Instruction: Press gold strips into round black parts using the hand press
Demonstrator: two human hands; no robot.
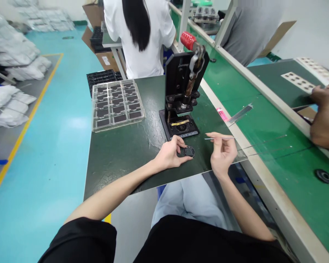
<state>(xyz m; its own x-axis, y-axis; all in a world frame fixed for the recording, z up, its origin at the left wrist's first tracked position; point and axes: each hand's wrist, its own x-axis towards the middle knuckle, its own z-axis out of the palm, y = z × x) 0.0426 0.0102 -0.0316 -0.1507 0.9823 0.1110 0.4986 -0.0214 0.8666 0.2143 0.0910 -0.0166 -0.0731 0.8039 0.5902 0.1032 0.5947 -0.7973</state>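
Near the table's front edge, my left hand [171,152] grips a small round black part [189,151] between thumb and fingers. To its right, my right hand [223,153] is raised a little and pinches a thin metal rod [208,138], which points left toward the part. Just beyond my hands stands a black hand press [172,80] with a red grip [188,40]. A yellow strip [180,123] lies across the fixture on the press's base.
A clear tray [117,106] of dark parts lies at the table's back left. On the right runs a green conveyor [285,146] with thin rods [240,113], a pink item [222,114] and a black ring [323,176]. Other people sit ahead and at right.
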